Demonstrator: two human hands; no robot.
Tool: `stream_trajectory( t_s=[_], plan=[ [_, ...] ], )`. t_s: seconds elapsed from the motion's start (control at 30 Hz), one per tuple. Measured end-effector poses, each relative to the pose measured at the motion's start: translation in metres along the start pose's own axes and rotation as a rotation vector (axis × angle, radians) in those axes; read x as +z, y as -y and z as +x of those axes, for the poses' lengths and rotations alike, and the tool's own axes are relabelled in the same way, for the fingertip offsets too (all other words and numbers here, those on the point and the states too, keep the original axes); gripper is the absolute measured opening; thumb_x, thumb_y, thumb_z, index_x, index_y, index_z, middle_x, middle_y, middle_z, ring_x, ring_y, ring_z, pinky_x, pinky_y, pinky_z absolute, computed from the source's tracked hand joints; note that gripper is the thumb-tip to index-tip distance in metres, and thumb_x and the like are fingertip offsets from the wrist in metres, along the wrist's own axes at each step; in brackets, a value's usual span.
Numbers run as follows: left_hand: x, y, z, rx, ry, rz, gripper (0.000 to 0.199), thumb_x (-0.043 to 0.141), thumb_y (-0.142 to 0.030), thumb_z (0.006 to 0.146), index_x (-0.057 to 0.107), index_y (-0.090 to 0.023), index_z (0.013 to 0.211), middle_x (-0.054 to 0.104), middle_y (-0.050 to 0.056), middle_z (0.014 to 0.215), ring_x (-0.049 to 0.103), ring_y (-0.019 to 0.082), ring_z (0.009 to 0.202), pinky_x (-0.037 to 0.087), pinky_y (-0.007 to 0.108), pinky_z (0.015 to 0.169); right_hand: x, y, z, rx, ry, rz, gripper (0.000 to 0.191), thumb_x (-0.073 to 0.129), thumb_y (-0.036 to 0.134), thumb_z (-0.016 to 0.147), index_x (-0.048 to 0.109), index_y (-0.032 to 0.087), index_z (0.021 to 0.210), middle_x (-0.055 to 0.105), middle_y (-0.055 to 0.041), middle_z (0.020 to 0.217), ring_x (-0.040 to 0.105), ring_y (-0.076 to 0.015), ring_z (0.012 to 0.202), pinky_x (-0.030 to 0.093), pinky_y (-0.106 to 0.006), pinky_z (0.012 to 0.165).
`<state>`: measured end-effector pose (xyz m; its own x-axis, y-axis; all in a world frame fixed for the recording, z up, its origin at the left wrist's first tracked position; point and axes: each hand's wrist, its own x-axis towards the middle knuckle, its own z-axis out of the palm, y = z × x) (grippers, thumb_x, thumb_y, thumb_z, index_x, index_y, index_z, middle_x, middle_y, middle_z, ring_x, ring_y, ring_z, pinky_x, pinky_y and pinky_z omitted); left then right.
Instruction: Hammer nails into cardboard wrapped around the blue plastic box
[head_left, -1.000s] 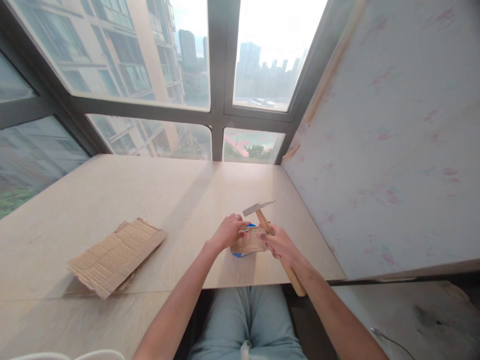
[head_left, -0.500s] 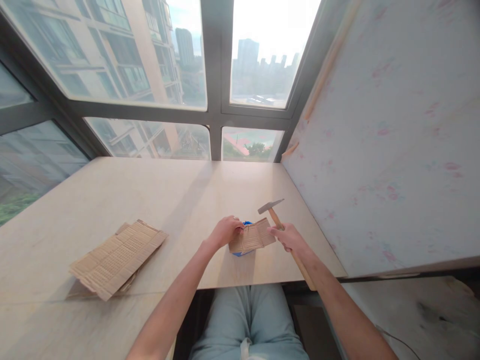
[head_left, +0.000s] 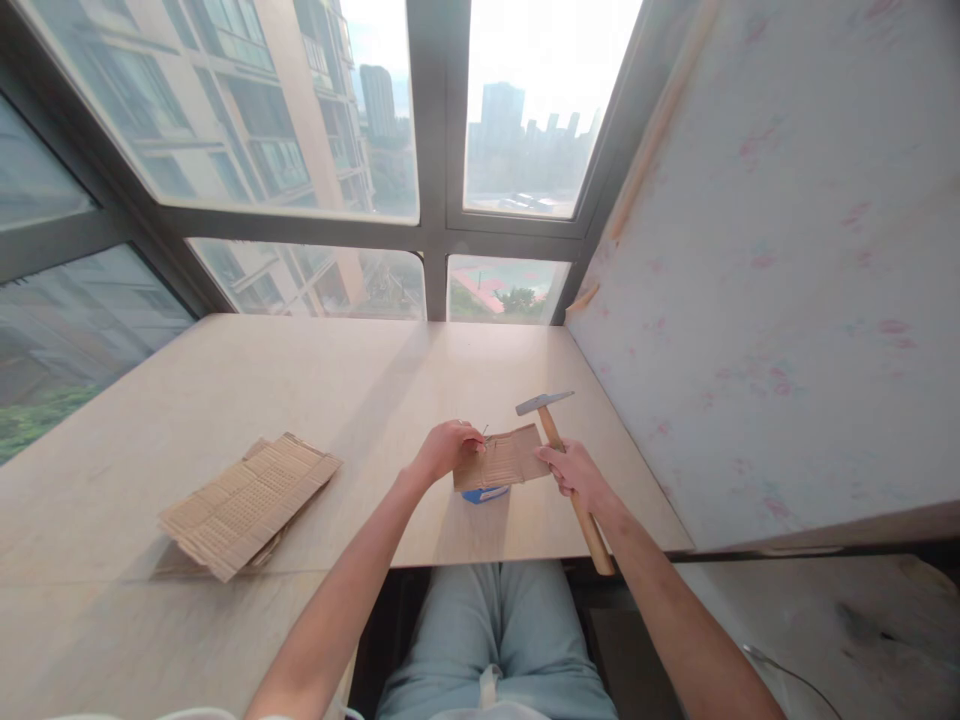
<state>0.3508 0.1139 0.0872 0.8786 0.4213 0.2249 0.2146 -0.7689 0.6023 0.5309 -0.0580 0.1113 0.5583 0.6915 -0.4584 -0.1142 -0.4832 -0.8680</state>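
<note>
A small piece of corrugated cardboard (head_left: 506, 457) lies over a blue object (head_left: 485, 494) near the table's front edge. My left hand (head_left: 452, 447) pinches the cardboard's left side; a thin nail-like piece (head_left: 486, 434) sticks up beside its fingertips. In my right hand (head_left: 573, 468) is a hammer (head_left: 553, 428), gripped by its wooden handle with the metal head raised beyond the cardboard. My right fingertips also meet the cardboard's right edge. Most of the blue object is hidden beneath the cardboard.
Several flattened cardboard pieces (head_left: 251, 500) are stacked at the left on the pale wooden table (head_left: 315, 380). Window frames (head_left: 435, 240) rise behind the table, and a patterned wall panel (head_left: 772, 300) borders its right side. A cable (head_left: 787, 672) lies at lower right.
The cardboard and my left hand have shifted slightly upward and left, showing more of the blue object's front. The hammer's handle has swung a little left at its lower end.
</note>
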Motion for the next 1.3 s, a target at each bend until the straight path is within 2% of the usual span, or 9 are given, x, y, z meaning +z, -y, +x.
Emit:
stream_trajectory(
  t_s=[0.13,0.4,0.57,0.8,1.03,1.3],
  plan=[
    [-0.002,-0.002,-0.002,0.003,-0.03,0.02,0.019,0.056,-0.014,0.086,0.074,-0.02,0.083,0.072,0.004,0.084,0.062,0.016,0.08,0.045,0.027,0.074,0.003,-0.003,0.0,-0.001,0.011,0.016,0.023,0.064,0.031,0.073,0.044,0.021,0.075,0.034,0.0114,0.043,0.024,-0.0044,0.033,0.017,-0.017,0.029],
    [0.002,0.0,-0.005,-0.025,-0.015,0.027,0.022,0.054,-0.008,0.083,0.072,-0.02,0.082,0.07,0.004,0.081,0.06,0.016,0.079,0.044,0.026,0.073,0.004,-0.006,0.006,0.002,0.036,0.022,0.023,0.065,0.028,0.072,0.043,0.021,0.074,0.033,0.0118,0.043,0.023,-0.0042,0.033,0.017,-0.017,0.029],
    [0.001,-0.001,-0.005,-0.075,-0.026,0.011,0.019,0.062,-0.014,0.08,0.071,-0.018,0.097,0.068,0.004,0.084,0.06,0.016,0.078,0.046,0.027,0.072,0.001,-0.007,0.008,0.003,0.035,0.017,0.023,0.065,0.029,0.073,0.043,0.021,0.074,0.033,0.0117,0.044,0.024,-0.0041,0.033,0.017,-0.017,0.029],
    [0.002,-0.001,-0.015,-0.064,-0.07,0.025,0.041,0.072,-0.02,0.075,0.064,-0.018,0.115,0.069,0.007,0.097,0.06,0.021,0.094,0.047,0.035,0.086,-0.004,-0.01,0.01,0.007,0.048,0.033,0.027,0.067,0.032,0.073,0.042,0.022,0.075,0.03,0.013,0.042,0.021,-0.0042,0.032,0.015,-0.017,0.029],
    [0.005,-0.005,-0.024,-0.042,-0.026,0.013,0.037,0.074,-0.027,0.076,0.065,-0.017,0.11,0.069,0.008,0.097,0.059,0.023,0.094,0.047,0.038,0.086,-0.005,-0.018,0.011,-0.003,0.072,0.055,0.028,0.068,0.035,0.072,0.043,0.022,0.076,0.03,0.0128,0.043,0.022,-0.0043,0.033,0.016,-0.017,0.029],
    [0.012,-0.003,-0.035,-0.056,-0.148,-0.024,0.038,0.071,-0.031,0.079,0.063,-0.017,0.113,0.059,0.013,0.12,0.055,0.025,0.114,0.045,0.044,0.1,-0.009,-0.019,0.009,-0.011,0.063,0.087,0.034,0.071,0.042,0.07,0.046,0.021,0.081,0.027,0.0144,0.044,0.02,-0.0042,0.034,0.016,-0.016,0.029]
  ],
)
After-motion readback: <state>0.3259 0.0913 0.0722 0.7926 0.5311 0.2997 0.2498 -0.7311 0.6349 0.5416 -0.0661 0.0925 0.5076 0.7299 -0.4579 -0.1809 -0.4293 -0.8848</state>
